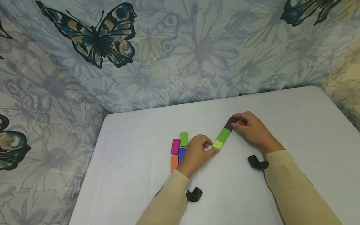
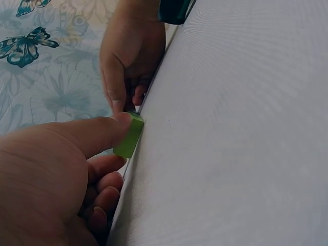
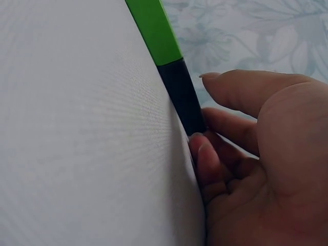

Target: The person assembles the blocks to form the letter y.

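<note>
Three blocks stand end to end in a slanting row on the white table: a light green block [image 1: 217,144] nearest me, a green block [image 1: 223,135] in the middle, a dark block [image 1: 230,123] at the far end. My left hand [image 1: 198,153] pinches the light green block between thumb and index finger; the left wrist view has the thumb [image 2: 105,133] against it. At the far end, my right hand [image 1: 254,129] touches the dark block with its fingers. In the right wrist view the thumb [image 3: 241,89] stands slightly apart from that block.
Left of my left hand lie a loose green block [image 1: 184,139], a magenta block [image 1: 175,147], a partly hidden blue block [image 1: 182,153] and an orange block [image 1: 174,163]. The white table [image 1: 129,150] meets a butterfly-patterned cloth [image 1: 157,75] at its back edge.
</note>
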Demonstrator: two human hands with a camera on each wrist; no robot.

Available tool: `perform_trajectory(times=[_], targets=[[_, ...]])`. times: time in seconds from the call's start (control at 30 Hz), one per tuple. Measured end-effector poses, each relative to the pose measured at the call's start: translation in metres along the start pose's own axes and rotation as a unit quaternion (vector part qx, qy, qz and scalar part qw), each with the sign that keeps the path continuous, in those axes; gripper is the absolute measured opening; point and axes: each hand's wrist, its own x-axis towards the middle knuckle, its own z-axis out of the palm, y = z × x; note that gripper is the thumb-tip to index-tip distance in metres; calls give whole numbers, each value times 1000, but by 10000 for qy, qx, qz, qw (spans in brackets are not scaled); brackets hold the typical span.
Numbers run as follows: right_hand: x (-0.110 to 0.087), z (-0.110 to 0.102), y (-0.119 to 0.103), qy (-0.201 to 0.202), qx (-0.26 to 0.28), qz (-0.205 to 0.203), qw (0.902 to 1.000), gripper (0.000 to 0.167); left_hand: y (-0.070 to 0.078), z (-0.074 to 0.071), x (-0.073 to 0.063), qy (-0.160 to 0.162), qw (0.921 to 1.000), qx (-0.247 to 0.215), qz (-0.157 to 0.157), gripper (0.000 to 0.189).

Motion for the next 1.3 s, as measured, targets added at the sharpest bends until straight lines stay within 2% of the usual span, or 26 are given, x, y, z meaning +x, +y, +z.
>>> perform_trajectory(times=[0.23,0.37,0.5,0.6,0.77,0.9,1.1,1.3], targets=[[-1,-3,2,-18,139,19,9999,40,3,-1,-1,8,9998,-137,-125,28],[0,-3,4,2,125,50,9999,40,8,-10,-1,99,9994,-323,-69,28],[0,-2,4,-9,171,77,9998,40,9,-30,1,419,9983,-401,115,26],[0,-3,3,-6,184,81,9998,39,2,-51,3,701,9968,-362,78,26],[0,-3,5,0,160,98,9998,38,-19,-83,3,963,9932,-438,-478,30],[0,-5,3,16,137,90,9999,38,-34,-95,3,1102,9891,-532,-818,32],[-1,-6,1,50,150,22,9999,39,-47,-98,3,846,9890,-669,-1016,36],[-4,-4,1,8,129,86,9999,40,-57,-93,2,301,9911,-585,-1155,45]])
